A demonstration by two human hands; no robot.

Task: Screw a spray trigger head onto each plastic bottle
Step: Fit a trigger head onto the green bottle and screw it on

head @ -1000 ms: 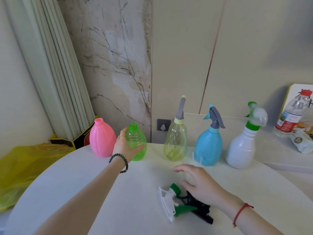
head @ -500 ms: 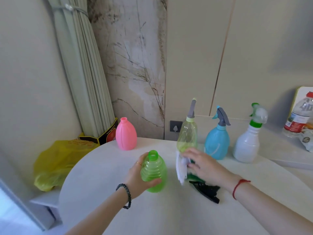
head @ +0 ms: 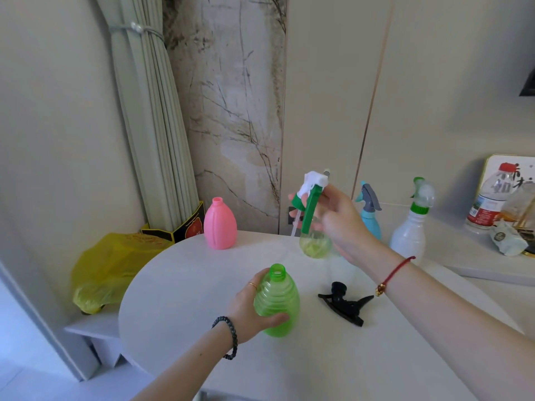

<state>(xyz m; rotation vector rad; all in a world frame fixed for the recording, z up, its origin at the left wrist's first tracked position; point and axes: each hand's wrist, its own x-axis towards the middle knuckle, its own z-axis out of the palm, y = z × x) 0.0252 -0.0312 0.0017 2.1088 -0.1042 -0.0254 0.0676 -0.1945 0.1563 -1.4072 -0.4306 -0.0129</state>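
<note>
My left hand grips an open-necked green bottle standing upright on the round white table. My right hand holds a white-and-green trigger head in the air, above and behind the green bottle, its thin tube hanging down. A black trigger head lies on the table to the right of the green bottle. A pink bottle without a head stands at the back left. Partly hidden behind my right hand is a yellow-green bottle.
A blue bottle and a white bottle, both with trigger heads, stand at the back right. A water bottle and clutter sit on the ledge to the right. A yellow bag lies left of the table.
My right hand has lifted the white-and-green trigger head off the table into the air. My left hand has drawn the green bottle nearer to me. The camera has tilted and shifted.
</note>
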